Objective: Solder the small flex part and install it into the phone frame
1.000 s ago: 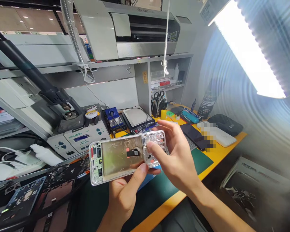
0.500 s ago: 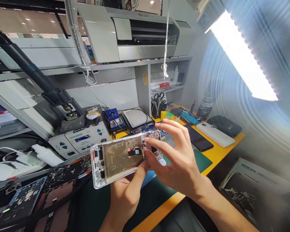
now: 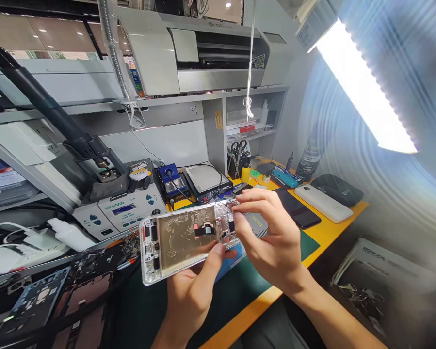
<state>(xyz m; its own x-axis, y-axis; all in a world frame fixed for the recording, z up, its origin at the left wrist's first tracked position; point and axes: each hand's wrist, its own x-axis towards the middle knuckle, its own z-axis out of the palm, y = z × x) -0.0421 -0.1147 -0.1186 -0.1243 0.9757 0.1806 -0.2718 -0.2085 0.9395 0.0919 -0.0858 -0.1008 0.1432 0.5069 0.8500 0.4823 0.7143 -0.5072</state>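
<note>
An opened phone frame (image 3: 188, 233), silver-rimmed with a bare metallic middle and a black flex cable (image 3: 205, 230), is tilted above the mat. My left hand (image 3: 194, 293) grips its lower edge from beneath, the thumb lying on the near rim and the other fingers mostly hidden behind. At the frame's right end is my right hand (image 3: 270, 235). Its thumb and fingertips are drawn together against the small parts at the upper corner; whatever may be between them is hidden.
A green mat (image 3: 145, 315) covers part of the yellow desk (image 3: 235, 329). Disassembled phone parts (image 3: 39, 295) lie at left. Behind stand a grey control unit (image 3: 123, 211) and a blue soldering station (image 3: 172, 179). A dark phone (image 3: 298, 208) and a white phone-like slab (image 3: 323, 202) lie right.
My right hand has shifted right along the phone frame to its end, and its fingers have drawn together. The phone frame has moved slightly right in my left hand.
</note>
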